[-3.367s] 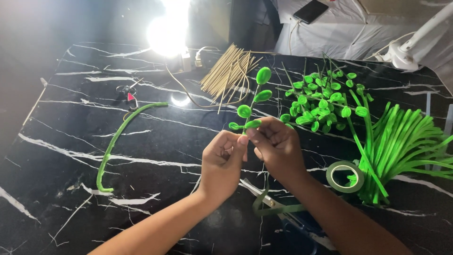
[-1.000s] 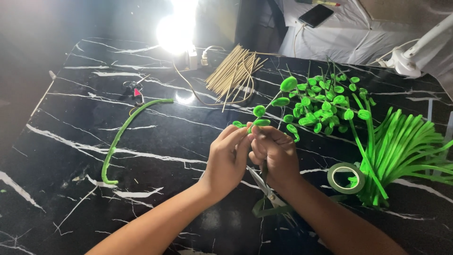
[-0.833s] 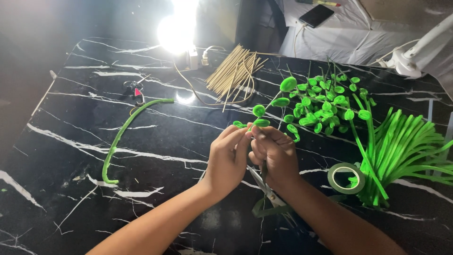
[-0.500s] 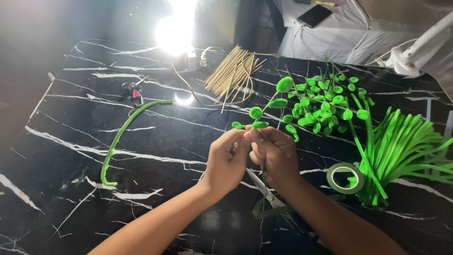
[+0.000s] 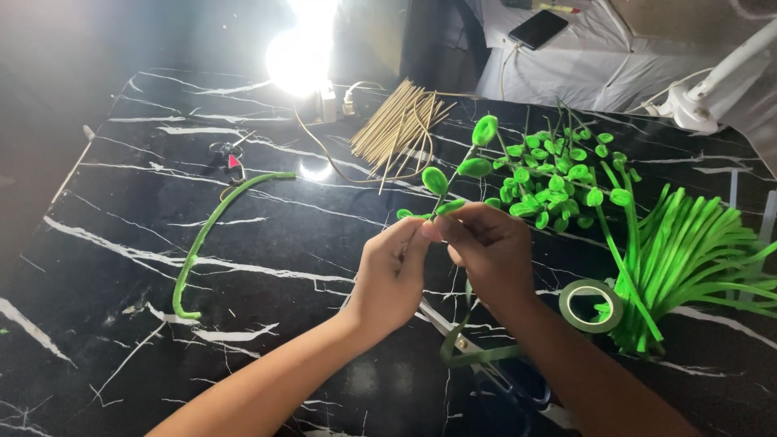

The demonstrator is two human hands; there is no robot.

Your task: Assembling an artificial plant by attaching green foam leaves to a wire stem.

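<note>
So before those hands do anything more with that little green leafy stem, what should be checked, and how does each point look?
1. Both hands pinch the leafy sprig: left hand and right hand meet at its base: ok.
2. Leaves intact and raised off the table: ok.
3. Tape roll lies beside the right forearm: ok.
4. Loose green strip hangs below the hands; whether it is fixed to the sprig: cannot tell.
5. Spare leaves pile beyond the hands: ok.
</note>
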